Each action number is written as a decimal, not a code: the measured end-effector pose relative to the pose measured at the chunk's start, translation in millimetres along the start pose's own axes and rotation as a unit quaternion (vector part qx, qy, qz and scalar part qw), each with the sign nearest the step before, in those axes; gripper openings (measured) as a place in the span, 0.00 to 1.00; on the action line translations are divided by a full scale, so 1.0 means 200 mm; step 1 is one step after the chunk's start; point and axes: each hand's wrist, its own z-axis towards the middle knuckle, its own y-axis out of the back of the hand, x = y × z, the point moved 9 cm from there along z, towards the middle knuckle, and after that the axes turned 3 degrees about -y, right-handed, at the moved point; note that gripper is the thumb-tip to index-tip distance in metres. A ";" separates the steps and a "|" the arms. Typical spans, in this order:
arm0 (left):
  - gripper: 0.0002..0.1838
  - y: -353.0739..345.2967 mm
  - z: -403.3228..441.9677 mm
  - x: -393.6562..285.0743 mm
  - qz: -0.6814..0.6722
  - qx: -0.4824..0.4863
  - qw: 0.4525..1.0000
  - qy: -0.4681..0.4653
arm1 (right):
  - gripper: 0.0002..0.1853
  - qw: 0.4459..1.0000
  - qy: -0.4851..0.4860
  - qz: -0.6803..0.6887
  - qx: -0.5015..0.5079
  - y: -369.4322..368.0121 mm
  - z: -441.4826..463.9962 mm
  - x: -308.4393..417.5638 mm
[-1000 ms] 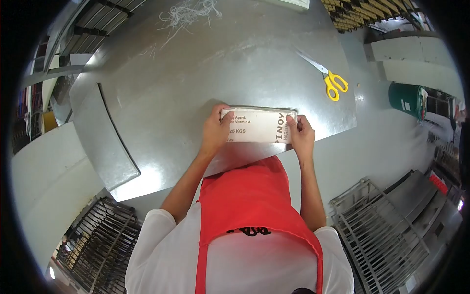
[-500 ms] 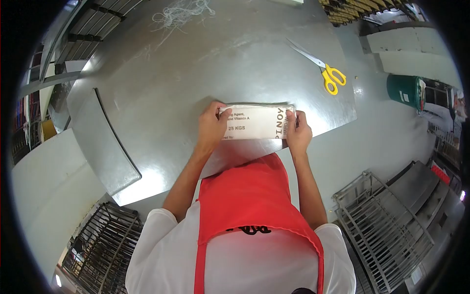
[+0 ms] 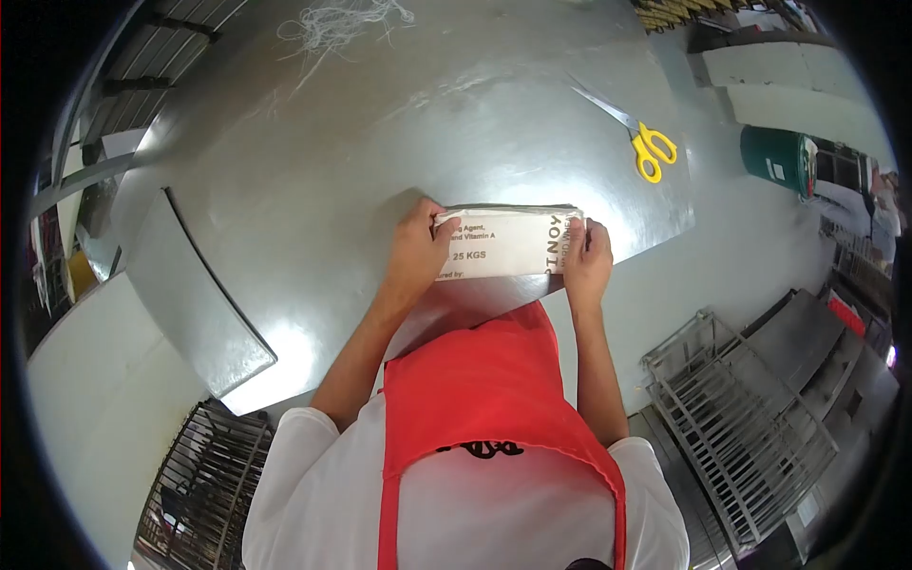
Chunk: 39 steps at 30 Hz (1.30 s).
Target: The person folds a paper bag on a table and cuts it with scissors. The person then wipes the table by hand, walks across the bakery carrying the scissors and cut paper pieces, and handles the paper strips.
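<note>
A folded white flour sack [image 3: 513, 249], printed with "25 KGS" and "PINOY", is held at the near edge of the metal table [image 3: 380, 152]. My left hand [image 3: 418, 245] grips its left end, thumb on the printed face and fingers behind. At the right end my right hand [image 3: 588, 258] holds it in the same way, thumb over the print. The fold along the top edge shows several layers. Yellow-handled scissors [image 3: 652, 152] lie to the right, beyond my right hand, with the blades pointing away.
A tangle of white string [image 3: 342, 27] lies at the table's far side. A flat metal piece with a dark edge [image 3: 195, 294] is at the left. Metal racks [image 3: 741, 427] stand near right and near left; a green bin [image 3: 774, 160] stands right.
Both hands still hold the folded sack, which sits slightly lower and further right in view. The camera view has shifted a little; the scissors and string lie as before.
</note>
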 end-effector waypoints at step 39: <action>0.25 -0.85 0.06 -0.64 0.266 0.335 0.891 -0.151 | 0.16 0.906 0.081 0.263 0.321 0.11 0.01 -0.25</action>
